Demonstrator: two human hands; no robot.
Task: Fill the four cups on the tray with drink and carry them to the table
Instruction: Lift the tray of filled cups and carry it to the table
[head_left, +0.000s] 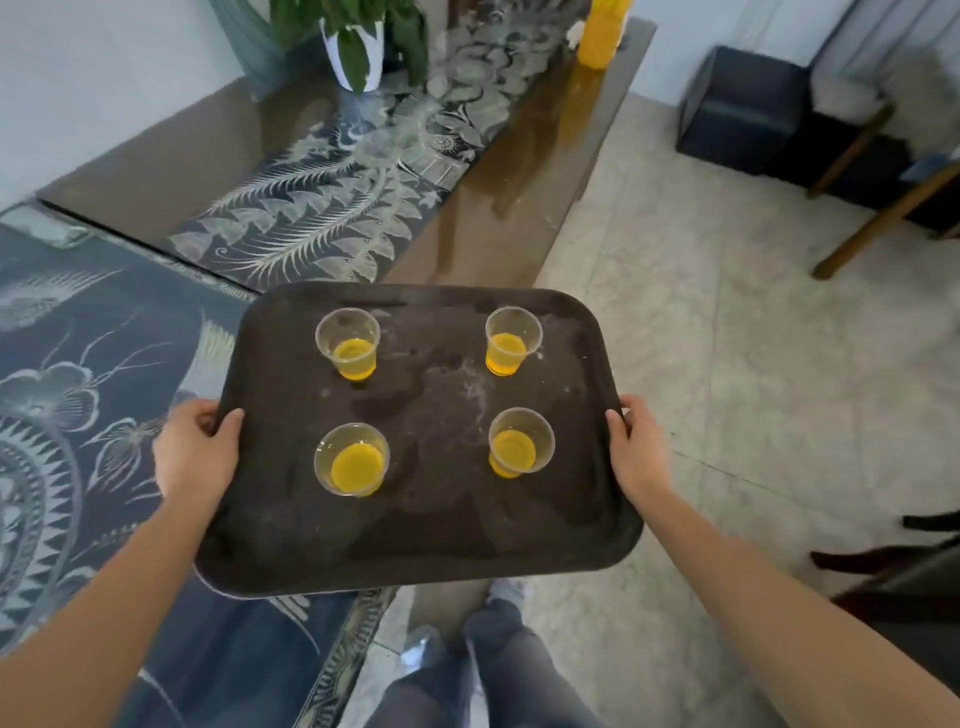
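Observation:
A dark brown tray (426, 540) is held level in the air, over the corner of a patterned table and the floor. My left hand (195, 452) grips its left rim, thumb on top. My right hand (636, 449) grips its right rim the same way. Clear plastic cups with orange drink in the bottom stand upright on it: far left (349, 343), far right (511, 340), near left (352, 460), near right (519, 441). The tray surface shows wet stains between them.
A glass-topped table with a blue patterned cloth (93, 364) lies at my left. A longer brown table (467, 218) runs ahead, bearing a potted plant (358, 47) and an orange drink bottle (602, 31). Dark stools (743, 109) and chair legs (878, 218) stand on the tiled floor at right.

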